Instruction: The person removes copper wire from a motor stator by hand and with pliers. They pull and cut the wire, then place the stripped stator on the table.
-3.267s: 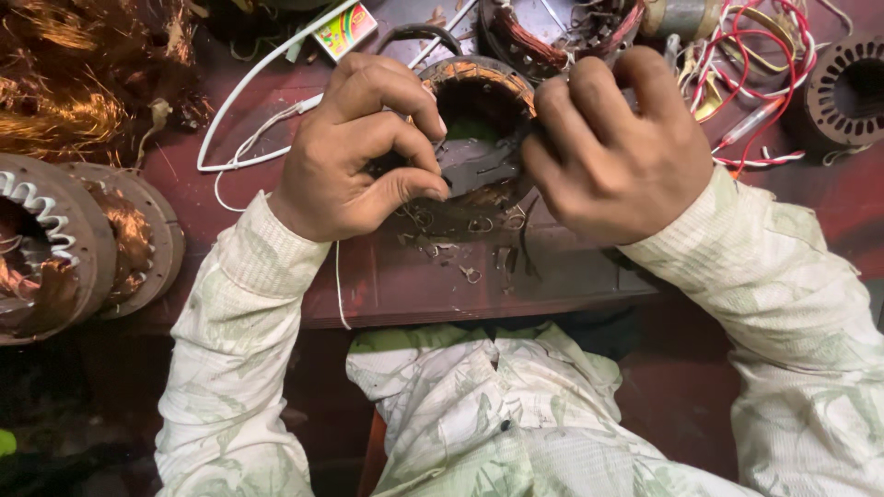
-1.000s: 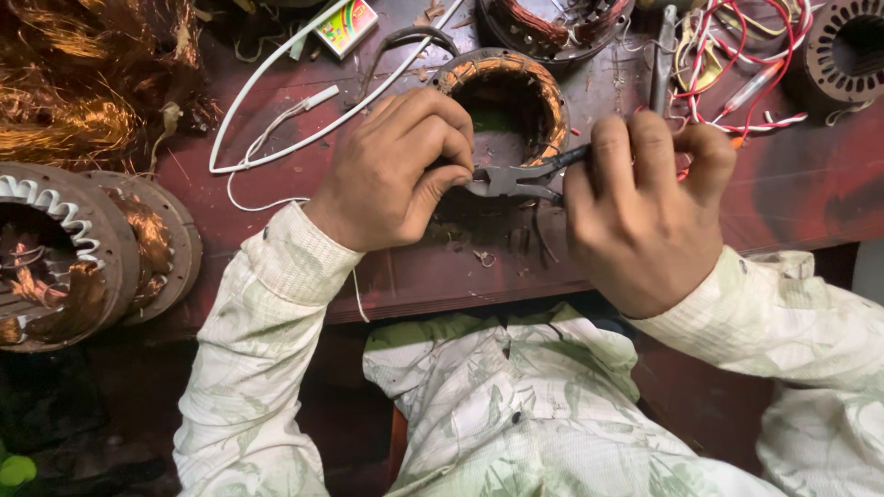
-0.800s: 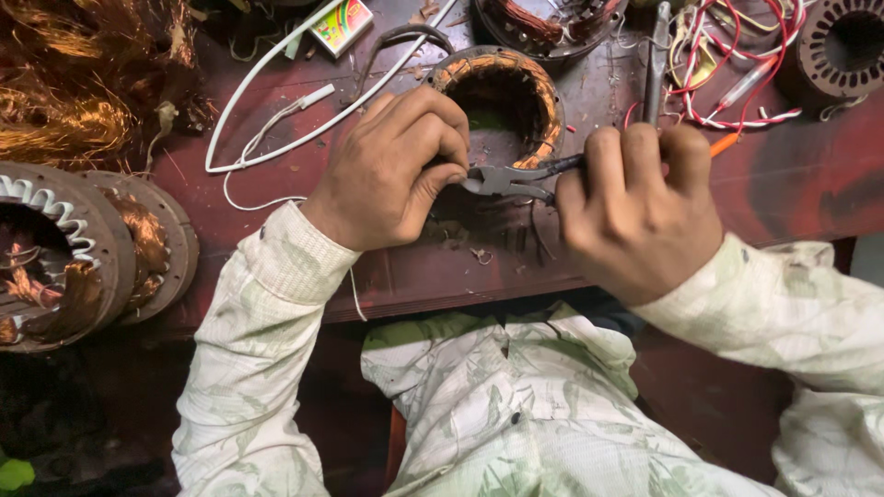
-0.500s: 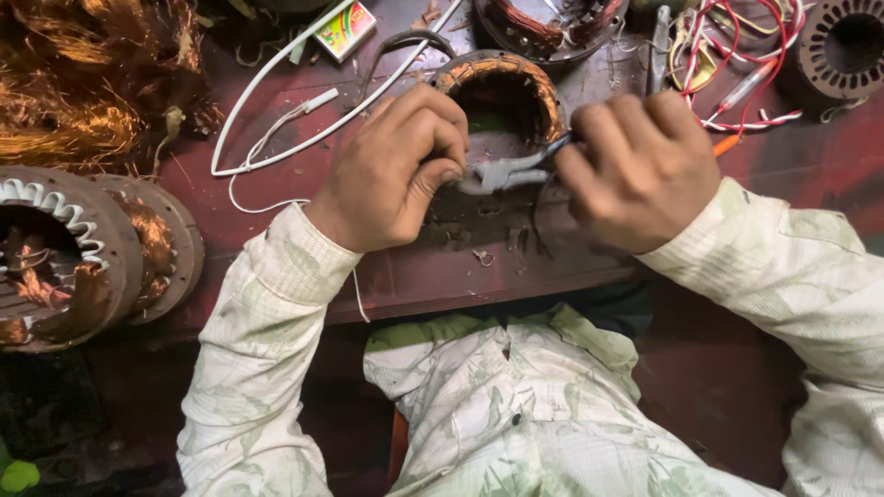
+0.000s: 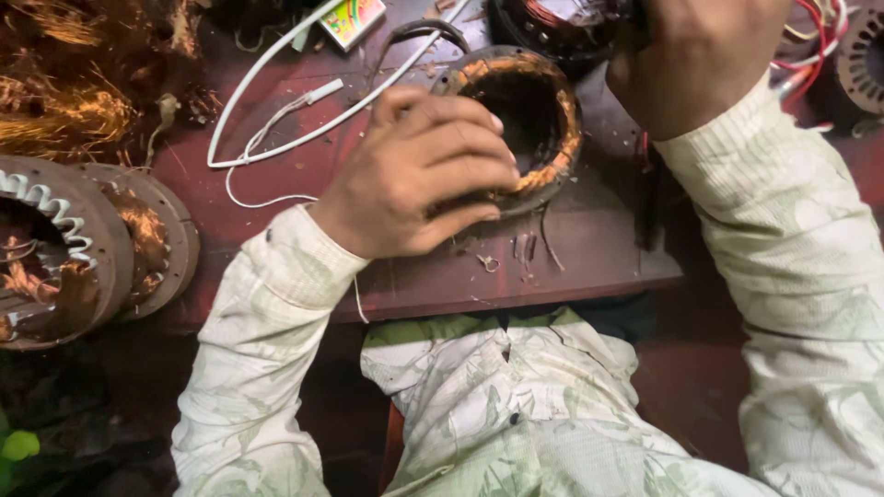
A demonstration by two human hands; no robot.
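Note:
A round motor stator (image 5: 543,120) with a copper winding around its dark bore lies on the dark red table (image 5: 571,267). My left hand (image 5: 414,175) rests on its near left rim, fingers curled over the winding and gripping it. My right hand (image 5: 700,55) is raised at the top right, back toward the camera, above and to the right of the stator. Its fingers are hidden, so I cannot see whether anything is in it. A dark narrow object (image 5: 649,198) lies on the table below my right wrist. Small wire scraps (image 5: 516,253) lie in front of the stator.
Two large stator discs (image 5: 83,248) sit at the left beside a tangle of copper wire (image 5: 74,101). A white cable (image 5: 276,120) loops across the table near a small colourful box (image 5: 350,18). Another motor part (image 5: 566,23), red wires (image 5: 810,55) and a stator (image 5: 861,55) line the back.
My right hand has lifted away from the stator, up and to the right; the pliers it held against the winding are out of sight. My left hand stays on the rim.

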